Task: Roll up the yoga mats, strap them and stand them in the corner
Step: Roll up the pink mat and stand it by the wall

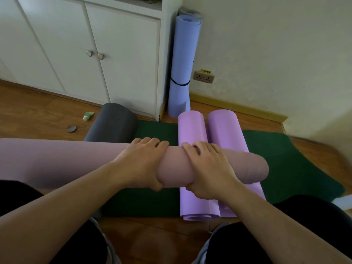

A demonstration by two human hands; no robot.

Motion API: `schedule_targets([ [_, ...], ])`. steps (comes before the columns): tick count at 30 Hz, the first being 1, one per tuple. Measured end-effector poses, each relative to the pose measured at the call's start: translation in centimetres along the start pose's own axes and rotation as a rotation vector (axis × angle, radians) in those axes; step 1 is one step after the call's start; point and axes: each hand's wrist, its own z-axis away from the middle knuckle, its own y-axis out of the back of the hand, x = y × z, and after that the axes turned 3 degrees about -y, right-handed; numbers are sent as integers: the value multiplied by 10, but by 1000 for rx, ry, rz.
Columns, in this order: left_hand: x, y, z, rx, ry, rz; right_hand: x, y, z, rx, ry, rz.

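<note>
Both hands are wrapped round the dusty pink rolled foam yoga mat (171,164), held crosswise above a flat dark green mat (285,168). Left hand (141,161) and right hand (207,168) grip it side by side, fingers curled over the top. Two lilac rolled mats (192,128) lie underneath, and a strapped periwinkle roll (182,63) stands in the corner beside the white cabinet (114,54).
</note>
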Motion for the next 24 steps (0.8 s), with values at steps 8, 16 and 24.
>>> schedule_targets([
  [8, 13, -9, -3, 8, -87, -188, 1, 6, 8, -144, -59, -203],
  [16, -1, 2, -2, -25, -2, 44, -17, -4, 5, 27, 52, 48],
  [24, 16, -13, 1, 35, -82, -198, -5, 10, 5, -143, -77, -208],
])
